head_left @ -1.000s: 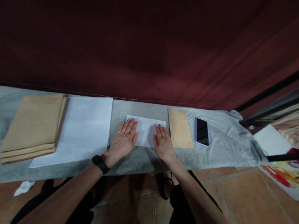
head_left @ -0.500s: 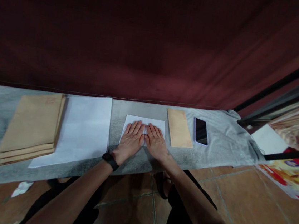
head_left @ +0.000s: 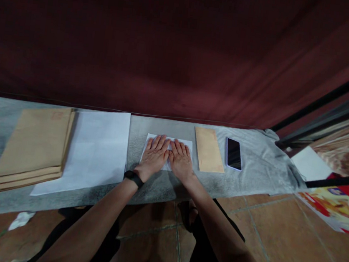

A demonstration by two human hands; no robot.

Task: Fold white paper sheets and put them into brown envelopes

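Note:
A small white sheet of paper (head_left: 166,166), perhaps folded, lies on the grey cloth in front of me, mostly covered by my hands. My left hand (head_left: 155,155) rests flat on its left half, fingers stretched out and pointing away from me; a black band circles that wrist. My right hand (head_left: 180,159) lies flat on the right half, thumbs close together in the middle. Neither hand grips anything. Just right of the paper is a single brown envelope (head_left: 209,150).
A phone (head_left: 234,154) lies beyond the envelope on the grey cloth (head_left: 261,166). To the left, brown envelopes (head_left: 36,140) are stacked partly over large white paper (head_left: 100,147). A dark red curtain (head_left: 169,63) hangs behind. A colourful box (head_left: 339,204) and black bars stand at right.
Both hands have slid slightly away from me over the white paper, staying flat. The camera view has shifted a little; other things lie as before.

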